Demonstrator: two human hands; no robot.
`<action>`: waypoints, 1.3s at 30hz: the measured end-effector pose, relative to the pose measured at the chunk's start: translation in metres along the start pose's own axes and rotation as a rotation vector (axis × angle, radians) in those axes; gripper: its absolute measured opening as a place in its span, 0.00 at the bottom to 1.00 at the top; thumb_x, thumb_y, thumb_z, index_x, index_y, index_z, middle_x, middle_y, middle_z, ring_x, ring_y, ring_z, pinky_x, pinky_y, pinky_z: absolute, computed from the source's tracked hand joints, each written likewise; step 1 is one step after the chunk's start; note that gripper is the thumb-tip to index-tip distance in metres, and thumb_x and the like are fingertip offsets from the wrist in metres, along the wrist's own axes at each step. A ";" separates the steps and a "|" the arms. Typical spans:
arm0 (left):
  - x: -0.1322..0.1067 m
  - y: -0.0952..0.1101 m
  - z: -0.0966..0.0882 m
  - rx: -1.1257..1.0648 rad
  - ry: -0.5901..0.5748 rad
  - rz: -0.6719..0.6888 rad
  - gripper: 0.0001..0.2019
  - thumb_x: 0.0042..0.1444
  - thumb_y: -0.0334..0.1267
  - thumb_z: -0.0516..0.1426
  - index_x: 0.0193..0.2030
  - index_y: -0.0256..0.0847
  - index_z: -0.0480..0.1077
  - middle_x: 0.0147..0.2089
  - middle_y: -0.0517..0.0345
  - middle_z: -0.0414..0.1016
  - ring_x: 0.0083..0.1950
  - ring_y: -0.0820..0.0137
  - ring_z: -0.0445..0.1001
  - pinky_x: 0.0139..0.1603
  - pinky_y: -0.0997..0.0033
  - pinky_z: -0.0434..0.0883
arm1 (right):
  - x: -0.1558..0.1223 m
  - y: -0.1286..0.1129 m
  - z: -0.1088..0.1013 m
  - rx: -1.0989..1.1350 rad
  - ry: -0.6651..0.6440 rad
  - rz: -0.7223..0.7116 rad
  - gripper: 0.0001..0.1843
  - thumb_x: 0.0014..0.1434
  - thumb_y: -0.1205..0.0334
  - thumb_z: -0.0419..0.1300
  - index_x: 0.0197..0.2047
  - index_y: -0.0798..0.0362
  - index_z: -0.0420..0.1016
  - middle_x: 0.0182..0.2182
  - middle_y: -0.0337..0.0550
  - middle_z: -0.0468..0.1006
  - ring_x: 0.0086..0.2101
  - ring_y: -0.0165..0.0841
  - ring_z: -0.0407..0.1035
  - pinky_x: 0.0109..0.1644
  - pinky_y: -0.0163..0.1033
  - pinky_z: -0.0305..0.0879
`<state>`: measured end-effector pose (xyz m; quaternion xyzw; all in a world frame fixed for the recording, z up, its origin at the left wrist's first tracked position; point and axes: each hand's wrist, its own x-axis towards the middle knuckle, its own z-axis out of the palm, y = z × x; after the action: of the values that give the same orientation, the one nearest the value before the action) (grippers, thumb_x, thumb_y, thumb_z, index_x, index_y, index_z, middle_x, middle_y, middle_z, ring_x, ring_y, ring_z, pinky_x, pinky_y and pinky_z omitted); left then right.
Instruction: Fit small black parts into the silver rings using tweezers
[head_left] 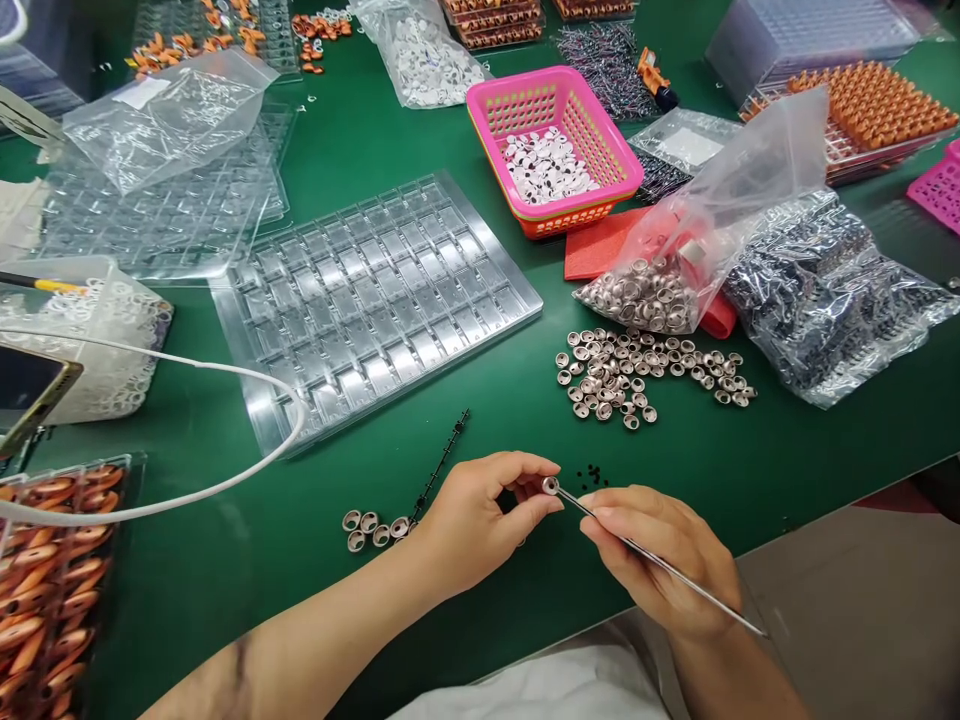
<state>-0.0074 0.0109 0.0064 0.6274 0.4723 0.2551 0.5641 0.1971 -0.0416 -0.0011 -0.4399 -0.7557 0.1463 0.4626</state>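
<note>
Between thumb and forefinger, my left hand (480, 515) pinches a small round metal cap (551, 485) with a hole in it. My right hand (664, 550) grips a pair of slim metal tweezers (675, 575), whose tip touches the cap. Just beyond my fingers lie several tiny black dots (594, 474). A short row of metal caps (371, 530) sits left of my left wrist, partly hidden by it. Beside them a thin black strip (442, 455) slants away. The larger scatter of metal caps (615, 375) lies farther off to the right.
A clear plastic tray (375, 310) lies behind my left hand. A pink basket (630, 180) holds white pieces. Bags of metal caps (645, 290) and dark parts (832, 290) are at right. A white cable (255, 465) loops in from the left, near orange parts (37, 590).
</note>
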 end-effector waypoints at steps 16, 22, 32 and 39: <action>-0.001 -0.002 0.000 0.008 0.001 0.005 0.09 0.57 0.34 0.63 0.45 0.39 0.78 0.33 0.58 0.80 0.34 0.70 0.79 0.34 0.75 0.76 | -0.002 0.000 0.002 -0.049 0.015 -0.004 0.20 0.57 0.73 0.67 0.52 0.50 0.73 0.38 0.43 0.84 0.35 0.34 0.81 0.36 0.38 0.82; -0.001 -0.001 0.000 -0.006 0.009 0.004 0.09 0.57 0.33 0.63 0.44 0.38 0.79 0.32 0.59 0.80 0.31 0.72 0.77 0.35 0.75 0.76 | -0.005 -0.001 -0.001 -0.010 0.010 0.023 0.22 0.57 0.74 0.67 0.53 0.50 0.72 0.39 0.45 0.83 0.36 0.34 0.80 0.35 0.39 0.81; -0.001 -0.002 -0.001 -0.112 -0.023 -0.026 0.09 0.55 0.35 0.67 0.43 0.39 0.80 0.32 0.60 0.80 0.28 0.74 0.75 0.30 0.78 0.74 | -0.006 0.006 0.003 0.136 0.271 0.099 0.14 0.68 0.70 0.50 0.49 0.52 0.75 0.37 0.47 0.75 0.36 0.38 0.72 0.39 0.49 0.73; -0.002 -0.001 -0.005 -0.090 -0.063 0.159 0.08 0.54 0.32 0.68 0.41 0.37 0.80 0.32 0.58 0.81 0.31 0.73 0.77 0.34 0.79 0.72 | -0.008 0.008 -0.001 0.065 -0.099 -0.040 0.23 0.56 0.81 0.64 0.53 0.56 0.74 0.35 0.44 0.71 0.32 0.30 0.65 0.31 0.38 0.66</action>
<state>-0.0130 0.0113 0.0074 0.6445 0.3911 0.3001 0.5845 0.2032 -0.0436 -0.0102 -0.4016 -0.7811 0.1833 0.4416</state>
